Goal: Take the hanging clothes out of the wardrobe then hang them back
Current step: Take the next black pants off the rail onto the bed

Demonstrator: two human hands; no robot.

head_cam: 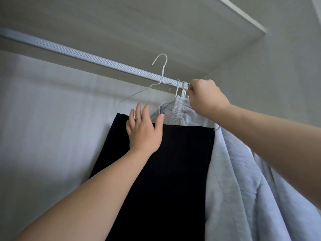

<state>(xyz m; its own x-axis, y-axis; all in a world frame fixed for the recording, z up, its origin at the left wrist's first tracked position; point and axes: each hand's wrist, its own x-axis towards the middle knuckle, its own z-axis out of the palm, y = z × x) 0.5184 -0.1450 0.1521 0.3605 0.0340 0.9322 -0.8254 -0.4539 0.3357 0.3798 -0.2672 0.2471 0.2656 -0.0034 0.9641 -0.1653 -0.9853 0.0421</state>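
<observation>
1. Overhead, a ribbed rail [86, 56] is running from the upper left of the frame down toward the centre right, under the wardrobe's pale top panel [156, 23].
2. At far left, the pale back panel [43, 119] is filling the space below the rail.
3. Just left of centre, a white wire hanger [162, 72] is standing with its hook raised above the rail, its neck crossing in front of the rail and its shoulder sloping down to the left.
4. Below it, a black garment [173, 171] is hanging from that hanger's bar and reaching down to the bottom edge of the frame.
5. At centre, the left hand [144, 131] is lying flat against the top of the black garment, fingers straight and spread, grasping nothing.
6. Right of that hand, a grey garment with an elastic waistband [177, 110] is hanging behind the black one.
7. Above the waistband, a bunch of hanger hooks [184, 86] is sitting on the rail.
8. At centre right, the right hand [203, 96] is curling its fingers and pinching those bunched hooks beside the rail.
9. At lower right, a pale blue garment [243, 188] is hanging under the right forearm, touching the black garment's right edge.
</observation>
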